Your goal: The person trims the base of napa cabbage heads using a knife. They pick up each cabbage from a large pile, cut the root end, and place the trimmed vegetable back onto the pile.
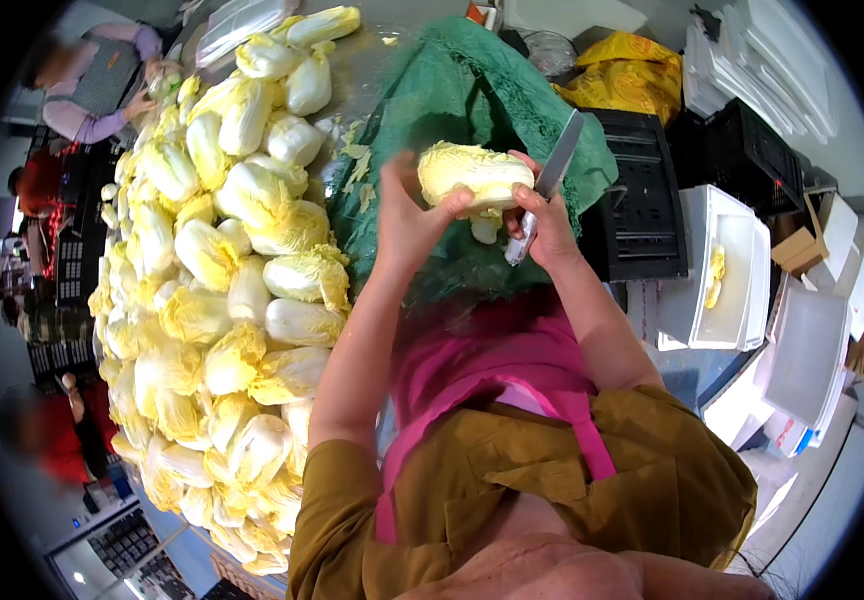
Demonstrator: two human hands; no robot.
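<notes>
A pale yellow napa cabbage [473, 174] is held sideways between my two hands, above a green mesh sack. My left hand [415, 214] grips its left end, with the thumb along its lower side. My right hand [544, 217] holds the cabbage's right end and also a knife [561, 154], whose blade points up and away to the right; part of the handle shows below the fingers. A smaller pale piece hangs under the cabbage near my right fingers. The green mesh sack [432, 97] lies spread open beneath, with leaf scraps at its left edge.
A large heap of napa cabbages [210, 255] covers the metal table at left. Black crates [638, 195] stand at right, beside white bins [736, 277], one holding a yellow leaf. A yellow bag [627, 71] lies behind. A co-worker [101, 82] handles something at the heap's far left; other people are farther off.
</notes>
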